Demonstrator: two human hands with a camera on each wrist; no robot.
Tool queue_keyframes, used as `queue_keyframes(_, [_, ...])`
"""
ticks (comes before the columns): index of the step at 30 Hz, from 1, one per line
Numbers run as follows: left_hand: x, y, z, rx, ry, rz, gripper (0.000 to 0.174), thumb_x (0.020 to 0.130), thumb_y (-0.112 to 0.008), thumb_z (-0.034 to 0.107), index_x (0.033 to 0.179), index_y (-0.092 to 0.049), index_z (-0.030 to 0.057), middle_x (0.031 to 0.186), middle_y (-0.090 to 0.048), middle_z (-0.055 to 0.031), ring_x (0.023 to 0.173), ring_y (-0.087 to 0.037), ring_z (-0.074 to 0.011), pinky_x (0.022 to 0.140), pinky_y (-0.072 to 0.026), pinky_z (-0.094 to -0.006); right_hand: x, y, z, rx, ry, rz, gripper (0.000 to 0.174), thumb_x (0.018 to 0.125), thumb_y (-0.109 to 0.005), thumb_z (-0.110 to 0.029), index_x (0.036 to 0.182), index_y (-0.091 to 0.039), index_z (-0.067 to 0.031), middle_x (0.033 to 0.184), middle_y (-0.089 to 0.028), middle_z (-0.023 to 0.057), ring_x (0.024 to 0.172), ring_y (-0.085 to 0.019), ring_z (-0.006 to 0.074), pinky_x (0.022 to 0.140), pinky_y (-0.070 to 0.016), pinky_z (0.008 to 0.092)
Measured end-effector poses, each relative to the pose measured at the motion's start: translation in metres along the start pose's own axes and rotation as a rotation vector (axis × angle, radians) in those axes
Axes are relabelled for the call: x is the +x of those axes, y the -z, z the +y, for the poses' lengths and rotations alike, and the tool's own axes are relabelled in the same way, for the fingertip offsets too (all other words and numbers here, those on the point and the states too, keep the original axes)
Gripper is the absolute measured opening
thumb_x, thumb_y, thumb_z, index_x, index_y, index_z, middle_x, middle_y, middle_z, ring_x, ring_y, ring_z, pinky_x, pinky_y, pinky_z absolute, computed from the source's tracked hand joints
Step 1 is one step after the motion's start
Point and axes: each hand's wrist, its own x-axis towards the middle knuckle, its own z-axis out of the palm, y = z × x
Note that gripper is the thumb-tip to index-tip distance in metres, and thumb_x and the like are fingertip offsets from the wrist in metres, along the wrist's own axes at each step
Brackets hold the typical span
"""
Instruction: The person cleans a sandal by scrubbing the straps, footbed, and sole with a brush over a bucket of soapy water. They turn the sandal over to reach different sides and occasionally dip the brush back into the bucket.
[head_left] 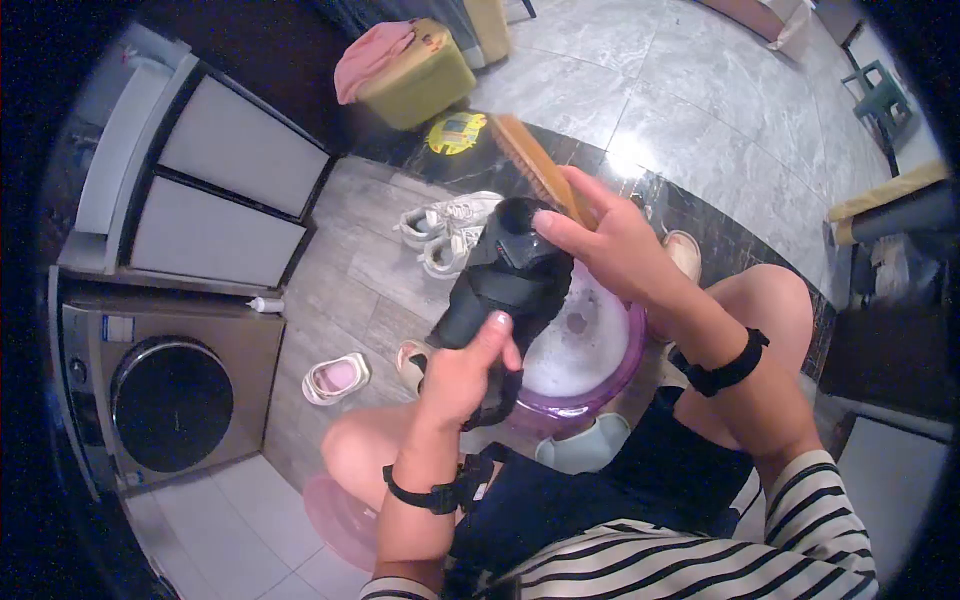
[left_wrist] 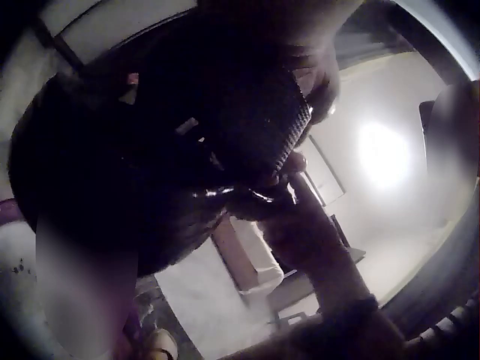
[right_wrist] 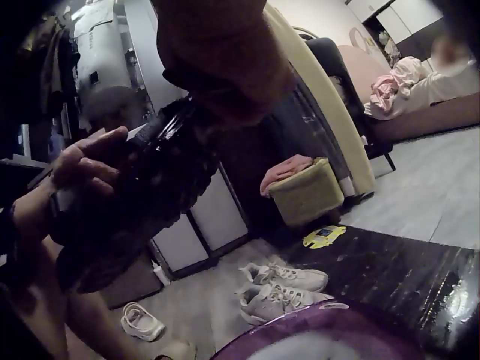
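Note:
A black shoe (head_left: 505,285) is held up over the purple basin (head_left: 625,375) of sudsy water in the head view. My left hand (head_left: 465,375) grips it from below, the thumb lying on top. At its upper end my right hand (head_left: 625,240) holds a wooden brush (head_left: 540,165) with the thumb against the shoe; the bristles face down and left. The left wrist view shows the shoe (left_wrist: 187,135) dark and close, with the right hand (left_wrist: 292,225) beyond. In the right wrist view the left hand (right_wrist: 90,165) holds the shoe (right_wrist: 142,195); the brush cannot be made out there.
White sneakers (head_left: 450,225) stand on the floor behind the basin. A small white shoe (head_left: 336,378) lies left, near a washing machine (head_left: 190,400). Further back are a yellow-green stool (head_left: 420,85) with pink cloth and a yellow floor sticker (head_left: 457,133).

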Motion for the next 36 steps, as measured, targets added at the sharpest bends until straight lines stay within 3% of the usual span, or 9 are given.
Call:
queue_keyframes(5, [0.008, -0.003, 0.008, -0.661, 0.162, 0.122, 0.040, 0.104, -0.045, 0.036, 0.107, -0.059, -0.0017, 0.066, -0.053, -0.0024, 0.050, -0.043, -0.0114, 0.060, -0.0466, -0.0288, -0.002, 0.003, 0.001, -0.282, 0.222, 0.139, 0.050, 0.096, -0.058, -0.031, 0.137, -0.046, -0.0038, 0.108, -0.065, 0.0234, 0.096, -0.066, 0.0365, 0.085, -0.0511, 0.0384])
queue_keyframes(6, [0.010, -0.005, 0.012, -0.733, 0.176, 0.156, 0.044, 0.105, -0.042, 0.037, 0.108, -0.056, -0.0042, 0.069, -0.052, -0.0020, 0.048, -0.039, -0.0091, 0.059, -0.0470, -0.0282, -0.002, 0.004, 0.002, -0.418, 0.357, 0.152, 0.049, 0.095, -0.058, -0.029, 0.139, -0.046, -0.0089, 0.099, -0.065, 0.0234, 0.087, -0.065, 0.0414, 0.075, -0.0529, 0.0443])
queue_keyframes(9, [0.012, 0.000, 0.011, -0.860, 0.179, 0.125, 0.049, 0.105, -0.041, 0.039, 0.115, -0.054, -0.0068, 0.075, -0.055, -0.0026, 0.048, -0.039, -0.0080, 0.058, -0.0466, -0.0270, -0.028, -0.010, -0.002, -0.645, 0.303, -0.031, 0.051, 0.093, -0.060, -0.030, 0.140, -0.046, -0.0165, 0.082, -0.063, 0.0156, 0.069, -0.065, 0.0368, 0.058, -0.0516, 0.0472])
queue_keyframes(12, [0.018, 0.013, -0.010, -0.918, 0.039, 0.027, 0.054, 0.105, -0.038, 0.042, 0.127, -0.052, -0.0059, 0.105, -0.066, -0.0139, 0.052, -0.039, -0.0076, 0.061, -0.0455, -0.0273, -0.052, -0.027, -0.002, -0.815, 0.422, -0.255, 0.061, 0.085, -0.071, -0.023, 0.141, -0.049, -0.0198, 0.071, -0.053, 0.0090, 0.056, -0.058, 0.0266, 0.050, -0.0472, 0.0388])
queue_keyframes(16, [0.013, 0.004, 0.006, -0.790, 0.076, 0.118, 0.056, 0.105, -0.037, 0.046, 0.124, -0.051, -0.0043, 0.097, -0.064, -0.0114, 0.050, -0.037, -0.0075, 0.058, -0.0432, -0.0267, -0.024, -0.005, -0.007, -0.800, 0.359, -0.015, 0.059, 0.086, -0.070, -0.028, 0.142, -0.050, -0.0226, 0.072, -0.057, 0.0089, 0.057, -0.061, 0.0281, 0.051, -0.0496, 0.0397])
queue_keyframes(20, [0.010, 0.008, 0.002, -0.784, 0.070, 0.134, 0.057, 0.105, -0.037, 0.046, 0.126, -0.051, -0.0057, 0.092, -0.065, -0.0087, 0.050, -0.036, -0.0069, 0.058, -0.0425, -0.0264, -0.046, -0.019, -0.008, -0.867, 0.426, -0.192, 0.056, 0.089, -0.066, -0.028, 0.142, -0.049, -0.0221, 0.070, -0.057, 0.0095, 0.058, -0.061, 0.0308, 0.053, -0.0502, 0.0416])
queue_keyframes(27, [0.013, 0.010, 0.001, -0.915, 0.067, 0.072, 0.059, 0.105, -0.036, 0.046, 0.123, -0.053, -0.0077, 0.077, -0.056, -0.0013, 0.049, -0.036, -0.0068, 0.059, -0.0436, -0.0247, -0.048, -0.026, -0.003, -0.808, 0.440, -0.201, 0.055, 0.090, -0.066, -0.027, 0.142, -0.049, -0.0208, 0.075, -0.062, 0.0124, 0.064, -0.064, 0.0317, 0.058, -0.0518, 0.0416])
queue_keyframes(32, [0.014, 0.008, 0.011, -1.014, 0.150, 0.049, 0.054, 0.104, -0.039, 0.044, 0.124, -0.050, -0.0044, 0.089, -0.063, -0.0036, 0.047, -0.037, -0.0069, 0.056, -0.0432, -0.0241, -0.023, -0.012, 0.000, -0.728, 0.475, -0.002, 0.044, 0.093, -0.061, -0.035, 0.134, -0.052, -0.0211, 0.068, -0.062, 0.0133, 0.060, -0.064, 0.0335, 0.051, -0.0511, 0.0456])
queue_keyframes(36, [0.014, 0.010, 0.008, -0.901, 0.047, 0.091, 0.065, 0.105, -0.034, 0.049, 0.122, -0.052, -0.0101, 0.074, -0.056, -0.0011, 0.049, -0.035, -0.0071, 0.060, -0.0433, -0.0240, -0.043, -0.025, 0.006, -0.749, 0.537, -0.135, 0.045, 0.092, -0.062, -0.034, 0.133, -0.053, -0.0200, 0.070, -0.062, 0.0122, 0.059, -0.064, 0.0330, 0.050, -0.0505, 0.0450])
